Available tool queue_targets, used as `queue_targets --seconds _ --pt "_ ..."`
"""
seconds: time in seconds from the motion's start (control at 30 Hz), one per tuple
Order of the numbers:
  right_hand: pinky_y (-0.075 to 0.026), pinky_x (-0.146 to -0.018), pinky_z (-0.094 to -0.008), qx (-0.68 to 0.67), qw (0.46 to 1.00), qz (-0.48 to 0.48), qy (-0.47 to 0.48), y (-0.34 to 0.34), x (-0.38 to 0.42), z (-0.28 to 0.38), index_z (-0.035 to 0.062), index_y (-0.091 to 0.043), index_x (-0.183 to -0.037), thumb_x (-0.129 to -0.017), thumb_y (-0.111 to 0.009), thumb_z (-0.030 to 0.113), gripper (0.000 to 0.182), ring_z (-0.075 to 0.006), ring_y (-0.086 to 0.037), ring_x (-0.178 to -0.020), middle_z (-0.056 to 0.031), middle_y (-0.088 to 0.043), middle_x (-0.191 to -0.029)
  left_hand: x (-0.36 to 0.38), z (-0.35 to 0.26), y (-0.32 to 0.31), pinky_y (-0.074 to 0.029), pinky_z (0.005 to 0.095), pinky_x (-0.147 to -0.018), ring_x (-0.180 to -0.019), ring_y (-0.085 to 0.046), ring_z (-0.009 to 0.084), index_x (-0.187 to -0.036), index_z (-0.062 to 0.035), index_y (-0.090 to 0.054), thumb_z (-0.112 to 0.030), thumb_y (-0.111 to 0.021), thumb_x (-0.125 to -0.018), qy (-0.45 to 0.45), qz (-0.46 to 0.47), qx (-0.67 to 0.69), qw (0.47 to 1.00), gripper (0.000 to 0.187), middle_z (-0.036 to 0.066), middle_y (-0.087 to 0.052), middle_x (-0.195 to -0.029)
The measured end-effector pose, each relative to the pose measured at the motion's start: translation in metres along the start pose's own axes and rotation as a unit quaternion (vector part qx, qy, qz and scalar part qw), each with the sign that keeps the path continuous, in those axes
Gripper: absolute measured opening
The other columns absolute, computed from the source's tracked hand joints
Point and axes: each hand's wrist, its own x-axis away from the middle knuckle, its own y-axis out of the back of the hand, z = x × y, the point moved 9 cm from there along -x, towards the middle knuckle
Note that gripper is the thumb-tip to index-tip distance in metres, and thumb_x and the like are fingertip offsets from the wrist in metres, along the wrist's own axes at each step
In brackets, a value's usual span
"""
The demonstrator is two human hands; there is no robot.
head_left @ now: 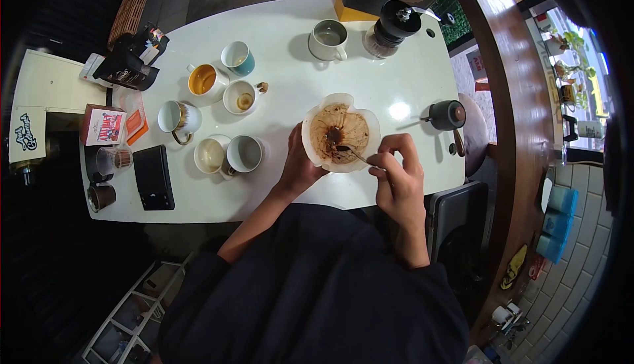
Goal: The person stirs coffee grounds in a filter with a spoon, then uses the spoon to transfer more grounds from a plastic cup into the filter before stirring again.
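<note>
A white scalloped dripper (371,126) lined with a coffee-stained filter (349,121) is held near the table's front edge. My left hand (300,164) wraps round its left side and underside; part of the fingers is hidden beneath it. In my right hand (400,174) a thin metal spoon (357,156) is pinched, its dark-coated tip inside the filter. Wet brown grounds cling to the filter walls, with a dark patch near the middle. What lies under the dripper is hidden.
Several cups, among them a blue one (238,59), stand left of the dripper. Behind it are a grey-white mug (328,39) and a grinder (394,28). A dark kettle-like pot (447,115) sits right. A black scale (154,178) lies at the left on the white table (284,100).
</note>
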Motion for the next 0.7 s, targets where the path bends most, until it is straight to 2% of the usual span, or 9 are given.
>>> queue_targets --seconds 0.13,0.23,0.5,0.57,0.63,0.7 --pt "-0.049 -0.067 -0.0381 0.005 1.0 -0.004 -0.006 -0.014 0.001 -0.011 0.0021 -0.061 -0.088 -0.071 -0.073 -0.004 0.021 -0.0261 -0.058 -0.079 -0.0116 -0.055 -0.095 -0.001 -0.005 0.0 -0.027 0.0522 -0.116 -0.137 -0.039 0.0356 -0.139 -0.0058 -0.052 -0.034 -0.091 -0.072 0.024 0.009 0.042 0.999 0.082 0.013 -0.05 -0.143" --pt "-0.049 -0.066 -0.0377 0.002 0.999 -0.035 -0.007 -0.011 0.0 -0.008 0.0019 -0.061 -0.088 -0.073 -0.072 -0.005 0.019 -0.0264 -0.057 -0.078 -0.0115 -0.056 -0.095 0.0 -0.004 0.002 -0.027 0.052 -0.115 -0.136 -0.04 0.0357 -0.138 -0.0061 -0.053 -0.033 -0.091 -0.071 0.005 0.005 -0.015 1.0 0.081 0.013 -0.051 -0.142" --pt "-0.047 -0.064 -0.0372 0.017 0.999 -0.044 -0.009 -0.019 -0.002 -0.012 0.0008 -0.062 -0.089 -0.077 -0.07 -0.005 0.015 -0.0269 -0.057 -0.077 -0.0124 -0.057 -0.096 0.0 -0.001 0.0 -0.028 0.0523 -0.114 -0.134 -0.041 0.0358 -0.138 -0.0062 -0.054 -0.032 -0.091 -0.07 0.02 0.014 0.009 1.0 0.081 0.013 -0.052 -0.141" --pt "-0.047 -0.064 -0.0376 0.041 0.996 -0.075 -0.014 -0.012 -0.002 -0.012 0.0004 -0.062 -0.089 -0.077 -0.07 -0.005 0.016 -0.0268 -0.057 -0.077 -0.0122 -0.057 -0.095 0.001 0.001 0.0 -0.028 0.0522 -0.114 -0.134 -0.041 0.0359 -0.138 -0.0062 -0.054 -0.031 -0.091 -0.07 0.022 0.01 0.01 1.0 0.081 0.013 -0.052 -0.141" --pt "-0.047 -0.063 -0.0375 0.033 0.996 -0.08 -0.028 -0.012 -0.001 -0.015 0.0002 -0.062 -0.09 -0.079 -0.07 -0.004 0.014 -0.0266 -0.057 -0.077 -0.0117 -0.057 -0.095 0.002 -0.002 0.001 -0.028 0.0518 -0.114 -0.134 -0.042 0.0359 -0.138 -0.0064 -0.054 -0.03 -0.09 -0.071 -0.004 0.01 -0.033 0.999 0.08 0.013 -0.052 -0.141" --pt "-0.047 -0.063 -0.0374 0.038 0.996 -0.074 -0.032 -0.016 -0.002 -0.017 -0.0001 -0.062 -0.09 -0.082 -0.07 -0.003 0.011 -0.0266 -0.058 -0.076 -0.0121 -0.057 -0.094 0.002 -0.002 0.0 -0.028 0.0516 -0.114 -0.134 -0.041 0.0358 -0.138 -0.0064 -0.054 -0.03 -0.09 -0.071 0.007 0.015 -0.008 1.0 0.08 0.013 -0.052 -0.141"
